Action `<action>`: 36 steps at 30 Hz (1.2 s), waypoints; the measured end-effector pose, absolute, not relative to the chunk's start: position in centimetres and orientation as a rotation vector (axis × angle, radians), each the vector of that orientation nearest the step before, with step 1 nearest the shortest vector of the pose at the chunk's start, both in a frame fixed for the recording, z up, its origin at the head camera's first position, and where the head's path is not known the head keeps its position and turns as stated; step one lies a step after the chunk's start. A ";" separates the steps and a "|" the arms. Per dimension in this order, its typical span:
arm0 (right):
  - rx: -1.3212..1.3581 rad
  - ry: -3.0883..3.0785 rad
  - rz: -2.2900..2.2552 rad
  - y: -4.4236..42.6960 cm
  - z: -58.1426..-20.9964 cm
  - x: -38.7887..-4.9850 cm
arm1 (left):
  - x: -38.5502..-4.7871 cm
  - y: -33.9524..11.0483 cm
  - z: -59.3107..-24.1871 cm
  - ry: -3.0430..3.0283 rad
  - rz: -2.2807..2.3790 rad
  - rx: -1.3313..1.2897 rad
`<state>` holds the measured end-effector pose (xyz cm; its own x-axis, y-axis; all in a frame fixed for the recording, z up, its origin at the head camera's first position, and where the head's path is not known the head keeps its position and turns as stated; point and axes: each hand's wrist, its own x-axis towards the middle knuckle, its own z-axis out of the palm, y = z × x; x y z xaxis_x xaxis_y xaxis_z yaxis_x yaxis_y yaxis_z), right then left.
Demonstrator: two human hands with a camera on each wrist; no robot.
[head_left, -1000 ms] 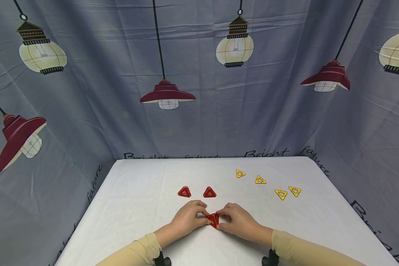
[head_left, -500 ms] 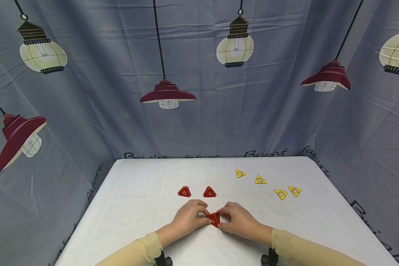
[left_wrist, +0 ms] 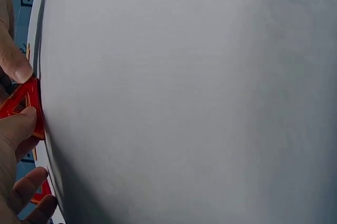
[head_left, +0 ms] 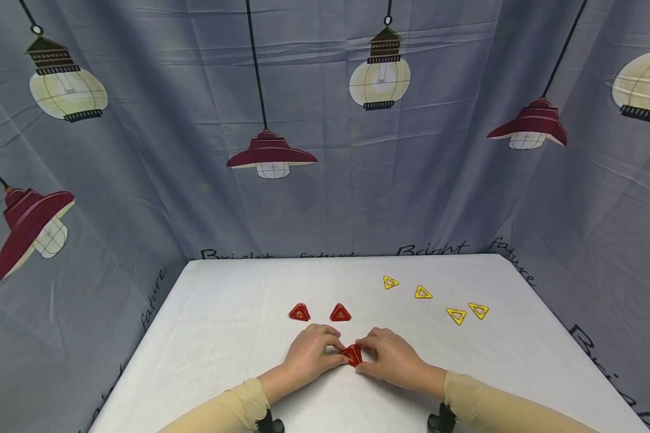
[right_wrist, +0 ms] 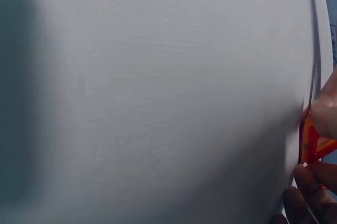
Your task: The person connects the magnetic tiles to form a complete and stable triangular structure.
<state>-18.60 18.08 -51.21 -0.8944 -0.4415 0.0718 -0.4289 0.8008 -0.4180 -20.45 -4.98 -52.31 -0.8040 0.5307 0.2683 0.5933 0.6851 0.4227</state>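
Between my two hands, near the middle front of the table in the head view, is a red pyramid of triangular magnetic tiles [head_left: 352, 355]. My left hand [head_left: 311, 353] pinches it from the left with thumb and fingers. From the right, my right hand [head_left: 391, 359] pinches the other side. A red triangular frame [left_wrist: 37, 100] of it shows at the left edge of the left wrist view, and a red-orange part [right_wrist: 309, 150] at the right edge of the right wrist view. Fingers hide some of its faces.
Beyond my hands stand two more red pyramids, a left one [head_left: 300, 312] and a right one [head_left: 340, 313]. Several yellow triangular tiles lie flat at the back right, one [head_left: 456, 316] among them. A white cloth [head_left: 222, 325] covers the table; patterned curtains [head_left: 325, 204] surround it.
The red pyramid has shifted slightly right and away from me and turned a little between my fingers. Both hands have moved slightly with it. The other pieces stay where they were.
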 end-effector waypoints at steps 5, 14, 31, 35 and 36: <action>-0.659 2.991 -0.657 18.6 -51.3 -18.7 | -20.7 -4.1 -52.3 -2.781 -0.712 -0.938; -0.476 3.061 -0.690 20.6 -51.7 -19.5 | -21.7 -1.5 -52.2 -2.804 -0.672 -0.909; -0.354 3.218 -0.611 23.6 -51.9 -22.3 | -24.2 3.7 -51.6 -2.883 -0.740 -0.691; -0.330 3.235 -0.578 23.9 -52.1 -23.4 | -24.8 4.6 -51.4 -2.920 -0.727 -0.643; -0.317 3.235 -0.578 24.0 -52.1 -23.6 | -24.9 4.9 -51.3 -2.935 -0.718 -0.633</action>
